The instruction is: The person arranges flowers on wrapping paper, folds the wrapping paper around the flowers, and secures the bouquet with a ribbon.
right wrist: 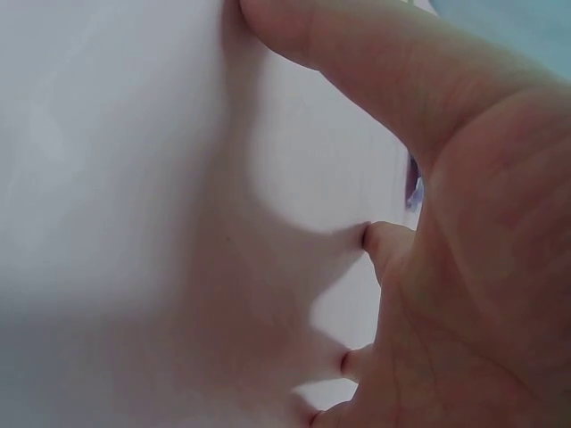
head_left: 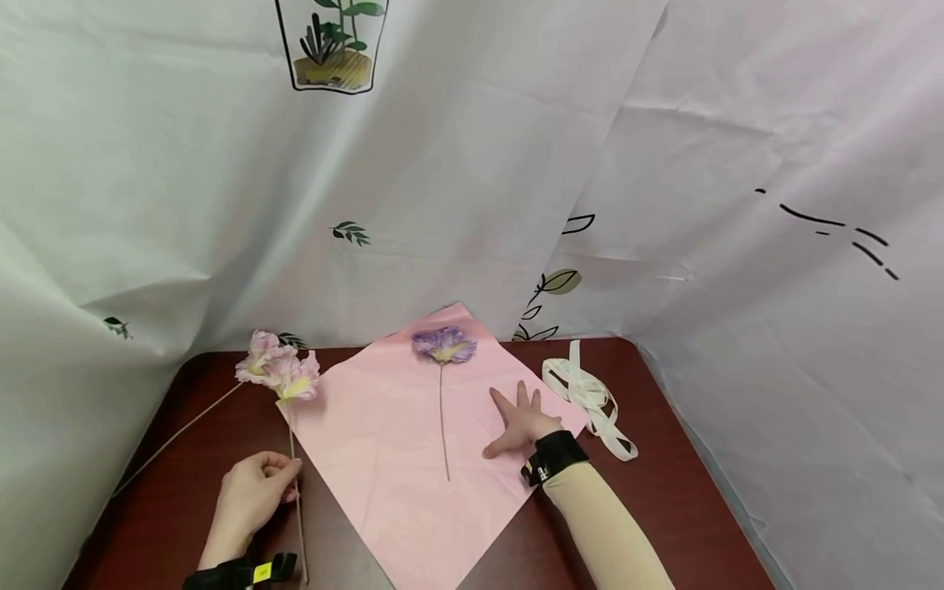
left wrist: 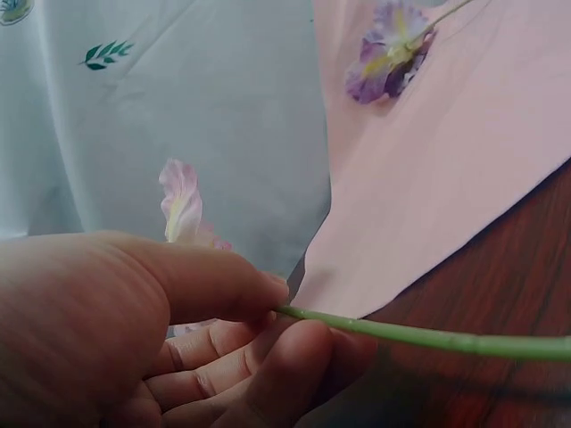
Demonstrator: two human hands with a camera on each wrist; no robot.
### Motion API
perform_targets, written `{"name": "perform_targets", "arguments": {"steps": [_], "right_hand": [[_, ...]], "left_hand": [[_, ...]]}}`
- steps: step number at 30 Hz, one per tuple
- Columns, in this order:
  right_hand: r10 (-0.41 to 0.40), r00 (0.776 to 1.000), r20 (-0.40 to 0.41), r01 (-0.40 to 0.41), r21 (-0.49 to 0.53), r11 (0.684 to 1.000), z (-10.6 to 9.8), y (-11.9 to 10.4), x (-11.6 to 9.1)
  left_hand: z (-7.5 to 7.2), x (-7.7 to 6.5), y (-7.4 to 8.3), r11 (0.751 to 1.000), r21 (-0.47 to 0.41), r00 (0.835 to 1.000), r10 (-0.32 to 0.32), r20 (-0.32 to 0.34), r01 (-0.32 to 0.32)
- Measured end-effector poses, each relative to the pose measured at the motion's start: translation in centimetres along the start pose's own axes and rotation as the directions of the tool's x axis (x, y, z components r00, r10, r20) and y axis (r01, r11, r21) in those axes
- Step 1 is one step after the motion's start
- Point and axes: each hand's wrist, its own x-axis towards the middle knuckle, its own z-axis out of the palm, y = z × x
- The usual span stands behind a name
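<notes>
Between thumb and fingers, my left hand (head_left: pixel 254 492) pinches the green stem (left wrist: pixel 428 337) of a pink artificial flower (head_left: pixel 293 378), left of the pink wrapping paper (head_left: pixel 391 459). A second pink flower (head_left: pixel 260 354) lies behind it, its stem slanting down to the left. On the paper's upper middle rests a purple flower (head_left: pixel 446 344), stem pointing toward me. My right hand (head_left: pixel 522 424) is spread on the paper's right part, fingertips touching it. The right wrist view shows that hand's thumb (right wrist: pixel 375 45) and fingertips against the pale sheet.
A loose white ribbon (head_left: pixel 583 389) lies in loops at the paper's right corner. The dark red-brown table (head_left: pixel 664 492) has rounded back corners. Behind it and at both sides hangs a white printed cloth (head_left: pixel 457 164).
</notes>
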Motion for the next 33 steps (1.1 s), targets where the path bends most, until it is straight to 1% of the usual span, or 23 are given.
{"name": "perform_targets", "arguments": {"steps": [3,6,10,13,16,20,23,26,29,33], "right_hand": [[0.004,1.000,0.003,-0.004,-0.020,1.000,-0.1,-0.2,-0.3],[-0.004,1.000,-0.003,0.004,-0.031,1.000,-0.2,-0.4,-0.4],[-0.004,1.000,-0.007,0.003,-0.029,1.000,-0.3,-0.4,-0.5],[0.005,1.000,-0.009,-0.005,-0.020,1.000,-0.1,-0.1,0.0],[-0.003,1.000,-0.019,0.002,-0.021,1.000,1.2,1.4,1.8],[0.007,1.000,-0.012,-0.007,-0.027,1.000,1.8,2.2,2.8],[0.025,1.000,-0.003,-0.025,-0.022,0.999,1.0,1.3,1.8],[0.027,1.000,-0.003,-0.027,-0.018,0.999,0.7,0.8,1.3],[0.023,1.000,0.007,-0.023,-0.024,0.999,1.0,0.9,1.3],[0.027,1.000,0.001,-0.027,-0.031,0.999,1.5,1.3,1.7]], "left_hand": [[0.2,0.2,0.8,1.000,-0.007,1.000,0.017,0.017,-0.017],[0.6,0.6,1.8,0.999,0.004,0.998,0.051,0.032,-0.051],[1.5,0.9,3.6,0.994,0.013,0.993,0.106,0.056,-0.107],[2.5,1.0,5.1,0.989,-0.007,0.986,0.148,0.071,-0.148],[3.8,1.0,6.5,0.983,-0.028,0.981,0.181,0.076,-0.180],[6.2,1.3,8.3,0.971,-0.065,0.969,0.235,0.076,-0.230],[8.0,1.9,9.5,0.956,-0.095,0.956,0.284,0.079,-0.276],[9.6,2.6,10.3,0.949,-0.112,0.948,0.306,0.088,-0.296],[11.0,3.3,11.0,0.944,-0.121,0.944,0.318,0.092,-0.307],[12.4,4.3,11.8,0.935,-0.135,0.933,0.344,0.106,-0.329]]}}
